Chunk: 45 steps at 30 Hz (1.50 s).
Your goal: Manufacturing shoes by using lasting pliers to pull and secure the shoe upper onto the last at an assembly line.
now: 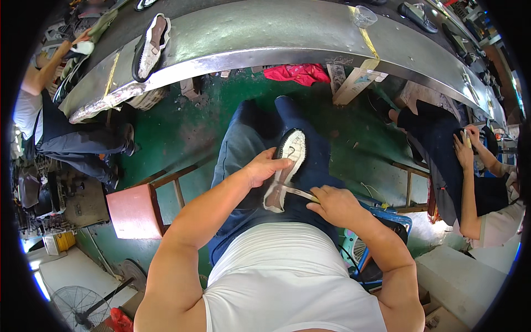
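Observation:
An unfinished shoe (293, 148) with a dark rim, a whitish toe part and a brown middle lies over my lap, toe pointing away from me. My left hand (264, 167) grips its left side, thumb pressed across the whitish part. In my right hand (334, 206) is a narrow, flat, pale tool (299, 192), held between thumb and fingers. Its far end touches or lies just over the brown part near the heel; I cannot tell which. The exact kind of tool does not show.
A metal-edged bench (238, 41) curves across the far side, bearing a similar shoe (151, 48) and a clear plastic cup (363, 17). Co-workers sit at left and right. A reddish stool (135, 211) stands left, a fan (83, 310) lower left. Red cloth (298, 73) lies under the bench.

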Tool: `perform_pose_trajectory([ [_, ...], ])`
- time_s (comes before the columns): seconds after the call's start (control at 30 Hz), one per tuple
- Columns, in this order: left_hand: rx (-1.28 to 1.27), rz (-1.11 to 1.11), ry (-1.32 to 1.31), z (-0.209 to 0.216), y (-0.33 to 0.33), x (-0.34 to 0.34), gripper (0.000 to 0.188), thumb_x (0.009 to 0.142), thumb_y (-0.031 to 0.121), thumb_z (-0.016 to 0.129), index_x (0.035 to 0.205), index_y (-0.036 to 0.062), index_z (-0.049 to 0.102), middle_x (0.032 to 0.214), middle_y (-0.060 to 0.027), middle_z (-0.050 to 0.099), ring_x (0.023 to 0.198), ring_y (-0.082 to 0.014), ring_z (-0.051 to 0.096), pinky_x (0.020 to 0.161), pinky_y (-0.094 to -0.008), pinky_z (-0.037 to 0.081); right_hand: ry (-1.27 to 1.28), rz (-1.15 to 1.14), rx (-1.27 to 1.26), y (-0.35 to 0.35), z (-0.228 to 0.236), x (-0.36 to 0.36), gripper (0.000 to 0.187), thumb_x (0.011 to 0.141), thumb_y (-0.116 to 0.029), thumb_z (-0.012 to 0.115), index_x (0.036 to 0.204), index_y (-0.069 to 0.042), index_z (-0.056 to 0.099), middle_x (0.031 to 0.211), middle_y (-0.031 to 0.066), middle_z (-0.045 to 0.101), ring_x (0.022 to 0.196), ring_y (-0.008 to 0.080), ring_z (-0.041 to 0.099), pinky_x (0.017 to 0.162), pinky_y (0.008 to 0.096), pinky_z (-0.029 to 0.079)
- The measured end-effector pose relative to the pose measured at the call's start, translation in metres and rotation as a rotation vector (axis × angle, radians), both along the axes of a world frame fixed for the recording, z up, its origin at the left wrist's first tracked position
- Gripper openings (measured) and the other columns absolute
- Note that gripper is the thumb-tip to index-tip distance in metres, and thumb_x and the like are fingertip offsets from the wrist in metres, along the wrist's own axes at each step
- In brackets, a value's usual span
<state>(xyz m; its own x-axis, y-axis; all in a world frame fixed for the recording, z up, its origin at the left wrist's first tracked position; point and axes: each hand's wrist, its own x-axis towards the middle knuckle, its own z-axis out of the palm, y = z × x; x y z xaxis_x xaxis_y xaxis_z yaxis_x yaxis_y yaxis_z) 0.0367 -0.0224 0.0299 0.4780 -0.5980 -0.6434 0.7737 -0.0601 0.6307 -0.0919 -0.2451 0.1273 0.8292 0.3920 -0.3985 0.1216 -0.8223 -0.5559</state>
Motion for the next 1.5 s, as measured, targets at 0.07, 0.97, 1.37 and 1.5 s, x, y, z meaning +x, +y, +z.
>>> perform_pose_trajectory([
  [0.07,0.074,-0.041,-0.168,0.004,-0.002,-0.005,0.059,0.087,0.022,0.077,0.133,-0.0019,0.050,0.120,-0.0116,0.064,0.110,-0.0195,0.061,0.099,-0.0340,0.047,0.029,-0.009,-0.033,-0.004,-0.004,-0.011,0.035,0.098,-0.034,0.056,0.109,0.000,0.060,0.102,0.0224,0.068,0.091,0.0426,0.066,0.078,0.0531,0.051],
  [0.97,0.197,-0.472,-0.484,0.018,0.044,-0.057,0.114,0.091,0.020,0.067,0.152,0.0040,-0.028,0.160,-0.0302,0.012,0.149,-0.0330,0.023,0.120,-0.0319,0.020,0.001,-0.225,0.081,0.002,-0.022,0.004,0.036,0.101,-0.034,0.051,0.095,0.001,0.057,0.092,0.0258,0.066,0.086,0.0451,0.064,0.076,0.0520,0.050],
  [1.37,0.222,-0.014,-0.529,-0.011,0.007,-0.021,0.062,0.100,0.039,0.059,0.139,-0.0053,0.040,0.123,-0.0140,0.059,0.114,-0.0178,0.054,0.100,-0.0322,0.044,0.027,-0.647,0.425,-0.004,-0.034,0.018,0.044,0.105,-0.036,0.042,0.092,0.002,0.059,0.077,0.0166,0.066,0.072,0.0319,0.067,0.070,0.0417,0.052],
  [1.5,0.151,0.054,-0.446,-0.013,-0.005,-0.016,0.052,0.102,0.037,0.057,0.135,-0.0020,0.047,0.120,-0.0100,0.061,0.111,-0.0162,0.054,0.099,-0.0309,0.043,0.325,-0.546,0.316,-0.013,-0.042,0.048,0.046,0.106,-0.037,0.040,0.092,0.003,0.058,0.074,0.0142,0.066,0.070,0.0277,0.068,0.070,0.0389,0.053],
])
